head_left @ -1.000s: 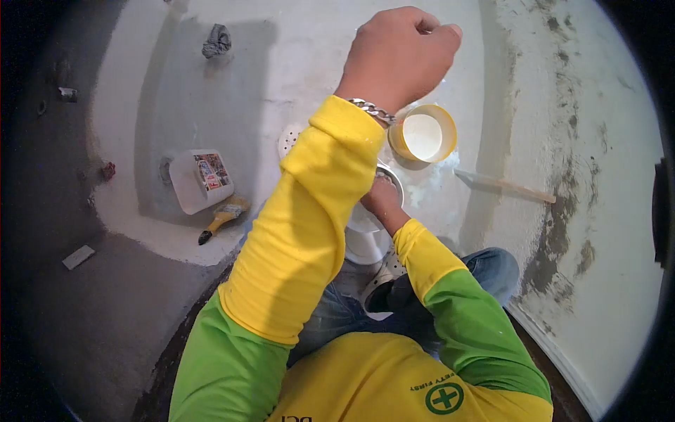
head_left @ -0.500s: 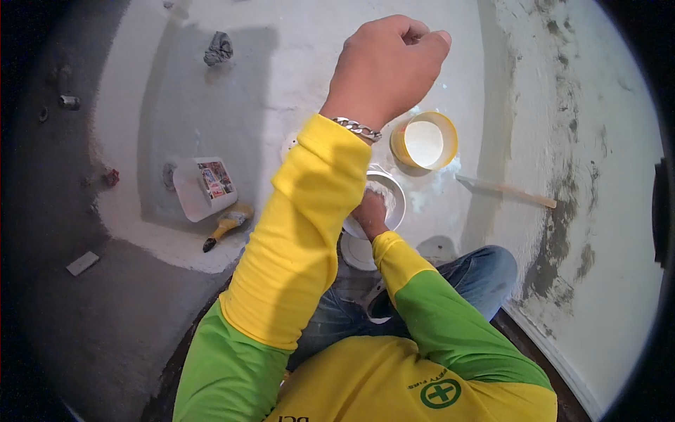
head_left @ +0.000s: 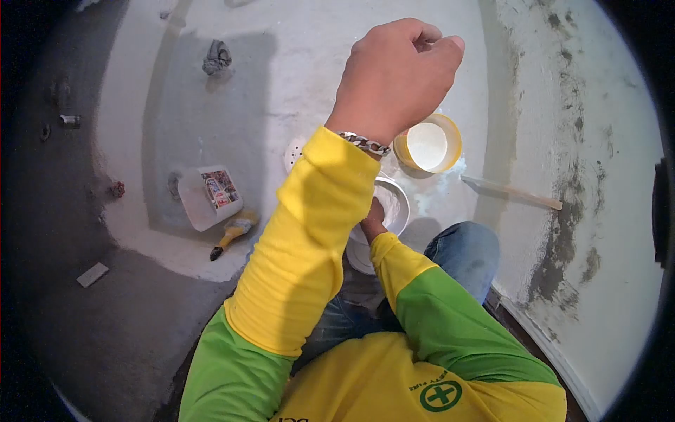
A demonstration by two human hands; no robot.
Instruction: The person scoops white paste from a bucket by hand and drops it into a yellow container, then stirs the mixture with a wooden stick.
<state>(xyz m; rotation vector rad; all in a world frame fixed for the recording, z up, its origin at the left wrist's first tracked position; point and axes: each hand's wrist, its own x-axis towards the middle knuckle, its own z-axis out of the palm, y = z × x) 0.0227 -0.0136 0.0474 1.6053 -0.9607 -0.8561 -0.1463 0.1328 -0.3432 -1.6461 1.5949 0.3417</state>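
My left hand (head_left: pixel 397 77) is raised high in front of me, a chain bracelet at its wrist. Its fingers are curled in with the thumb against them, and anything inside them is hidden. Lower down, my right hand (head_left: pixel 374 214) reaches into a white bucket (head_left: pixel 402 224) with white material in it. The left sleeve and the bucket hide its fingertips. Just beyond is a yellow-rimmed tub (head_left: pixel 457 144) holding something white. A perforated white disc (head_left: pixel 294 153) lies partly behind my left sleeve.
On the left are a cut white container (head_left: pixel 197 200) with a label, a yellow-handled brush (head_left: pixel 228 235) and a grey crumpled lump (head_left: pixel 217 58). A long strip (head_left: pixel 513 192) lies to the right. A small pale block (head_left: pixel 92 275) is at lower left.
My left hand has shifted slightly right in view. My right hand stays in the bucket, its fingers now more hidden. The knee on the right has moved a little inward and up.
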